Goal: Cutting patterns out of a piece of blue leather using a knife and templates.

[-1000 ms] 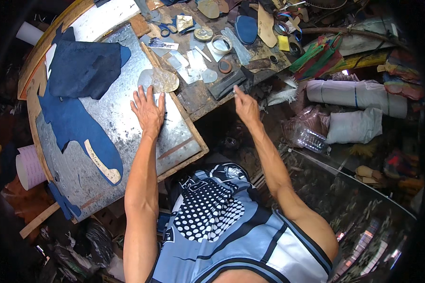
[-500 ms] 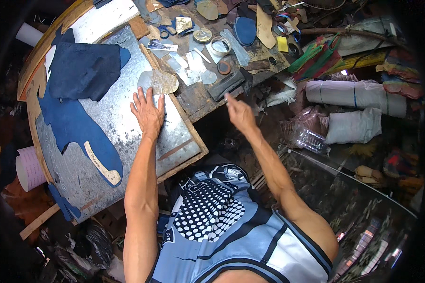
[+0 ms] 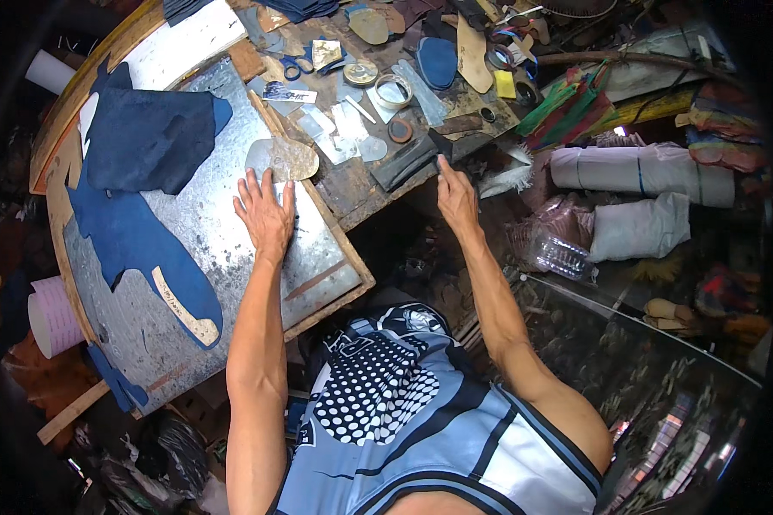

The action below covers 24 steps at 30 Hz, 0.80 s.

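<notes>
My left hand [image 3: 266, 216] lies flat with spread fingers on a metal-topped board [image 3: 223, 184]. Its fingertips touch the lower edge of a rounded, translucent template [image 3: 282, 160]. My right hand [image 3: 457, 199] is closed in a pinch at the bench's front edge. A small tip shows at its fingers, but what it holds is too small to name. Right beside those fingers lies a dark, flat block or folded strip [image 3: 406, 163]. On the board's left side, dark blue leather [image 3: 155, 142] is spread in large pieces, with a long pale pattern piece [image 3: 183, 309] on the lower one.
The wooden bench [image 3: 343, 193] carries blue-handled scissors [image 3: 298, 67], a roll of tape [image 3: 393, 91], a round tin [image 3: 360, 72], clear plastic pieces and a blue sole-shaped piece [image 3: 437, 63]. Wrapped rolls [image 3: 644, 172] and a white sack [image 3: 641, 227] lie to the right.
My right hand has moved right and slightly up, along the dark block toward its far end. My left hand stays flat by the template. The whole view has shifted slightly.
</notes>
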Motion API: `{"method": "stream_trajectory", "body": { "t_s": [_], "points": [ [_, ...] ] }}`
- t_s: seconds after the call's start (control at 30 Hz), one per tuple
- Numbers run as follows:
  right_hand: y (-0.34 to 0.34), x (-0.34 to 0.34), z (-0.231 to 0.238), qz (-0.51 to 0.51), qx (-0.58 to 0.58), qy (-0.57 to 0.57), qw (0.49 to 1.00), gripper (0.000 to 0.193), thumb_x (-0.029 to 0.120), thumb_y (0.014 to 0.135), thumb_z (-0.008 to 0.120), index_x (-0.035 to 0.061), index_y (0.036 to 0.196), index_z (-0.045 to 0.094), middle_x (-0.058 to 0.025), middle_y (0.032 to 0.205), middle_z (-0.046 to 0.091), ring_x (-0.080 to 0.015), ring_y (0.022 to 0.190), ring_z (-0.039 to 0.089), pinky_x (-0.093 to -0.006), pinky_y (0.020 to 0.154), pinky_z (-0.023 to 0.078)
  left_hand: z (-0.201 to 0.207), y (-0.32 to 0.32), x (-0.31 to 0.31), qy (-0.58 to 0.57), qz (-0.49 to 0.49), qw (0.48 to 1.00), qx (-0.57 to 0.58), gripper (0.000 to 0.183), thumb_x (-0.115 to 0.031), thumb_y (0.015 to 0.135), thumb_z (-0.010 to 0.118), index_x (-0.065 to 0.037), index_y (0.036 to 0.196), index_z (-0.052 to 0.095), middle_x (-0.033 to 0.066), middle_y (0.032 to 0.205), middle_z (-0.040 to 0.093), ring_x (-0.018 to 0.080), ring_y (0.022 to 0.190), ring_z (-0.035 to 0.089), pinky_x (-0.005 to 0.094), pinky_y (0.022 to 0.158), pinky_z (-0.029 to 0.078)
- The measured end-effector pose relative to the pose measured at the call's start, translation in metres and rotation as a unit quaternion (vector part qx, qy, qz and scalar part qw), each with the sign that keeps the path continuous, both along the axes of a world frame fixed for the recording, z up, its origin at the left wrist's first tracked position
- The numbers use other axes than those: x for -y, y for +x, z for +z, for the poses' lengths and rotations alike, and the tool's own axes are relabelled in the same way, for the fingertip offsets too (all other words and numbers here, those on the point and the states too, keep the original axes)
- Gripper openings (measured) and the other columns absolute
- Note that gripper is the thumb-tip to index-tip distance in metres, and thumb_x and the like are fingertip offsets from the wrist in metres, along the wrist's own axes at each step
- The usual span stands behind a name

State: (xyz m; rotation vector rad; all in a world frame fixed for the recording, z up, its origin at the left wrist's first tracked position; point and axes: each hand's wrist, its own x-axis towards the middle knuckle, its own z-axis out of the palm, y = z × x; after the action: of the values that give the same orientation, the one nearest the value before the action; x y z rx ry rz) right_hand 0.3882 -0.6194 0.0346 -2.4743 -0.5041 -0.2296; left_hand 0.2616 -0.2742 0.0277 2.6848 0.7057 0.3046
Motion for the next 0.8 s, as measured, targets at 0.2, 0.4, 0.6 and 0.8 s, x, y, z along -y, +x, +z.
{"method": "stream_trajectory", "body": {
  "t_s": [0.2,0.4,0.6,0.8],
  "points": [
    [0.005,-0.003,0.016,0.040,0.032,-0.070,0.996,0.044,0.005,0.089,0.061,0.0148,0.132,0.061,-0.0165,0.094,0.056,-0.0377,0.085,0.059,-0.0449,0.076,0.049,0.002,0.000,0.000,-0.001,0.003,1.000,-0.014,0.056,-0.047,0.098,0.050,-0.010,0.141,0.049,0.0212,0.156,0.032,0.0418,0.146,0.023,0.0596,0.117,0.014],
    [-0.019,-0.012,0.015,0.069,-0.019,-0.083,0.994,0.045,0.004,0.085,0.062,0.0216,0.127,0.064,-0.0144,0.092,0.053,-0.0372,0.083,0.059,-0.0461,0.072,0.050,0.004,0.000,0.002,-0.001,0.003,1.000,-0.015,0.056,-0.046,0.098,0.050,-0.010,0.141,0.049,0.0214,0.156,0.032,0.0420,0.146,0.023,0.0597,0.117,0.015],
    [-0.028,-0.018,0.019,0.109,-0.026,-0.073,0.991,0.042,0.005,0.088,0.061,0.0192,0.127,0.064,-0.0157,0.092,0.056,-0.0404,0.083,0.060,-0.0483,0.069,0.050,0.001,-0.001,0.003,0.002,0.002,1.000,-0.008,0.056,-0.047,0.098,0.051,-0.009,0.140,0.050,0.0217,0.155,0.034,0.0424,0.145,0.025,0.0594,0.117,0.015],
    [-0.038,-0.021,0.012,0.118,-0.013,-0.081,0.990,0.041,0.005,0.087,0.061,0.0209,0.124,0.066,-0.0131,0.088,0.055,-0.0360,0.081,0.061,-0.0468,0.070,0.050,0.000,-0.002,0.002,0.008,0.004,1.000,-0.010,0.056,-0.047,0.098,0.050,-0.010,0.140,0.050,0.0215,0.155,0.034,0.0416,0.145,0.025,0.0586,0.117,0.015]
  ]
}}
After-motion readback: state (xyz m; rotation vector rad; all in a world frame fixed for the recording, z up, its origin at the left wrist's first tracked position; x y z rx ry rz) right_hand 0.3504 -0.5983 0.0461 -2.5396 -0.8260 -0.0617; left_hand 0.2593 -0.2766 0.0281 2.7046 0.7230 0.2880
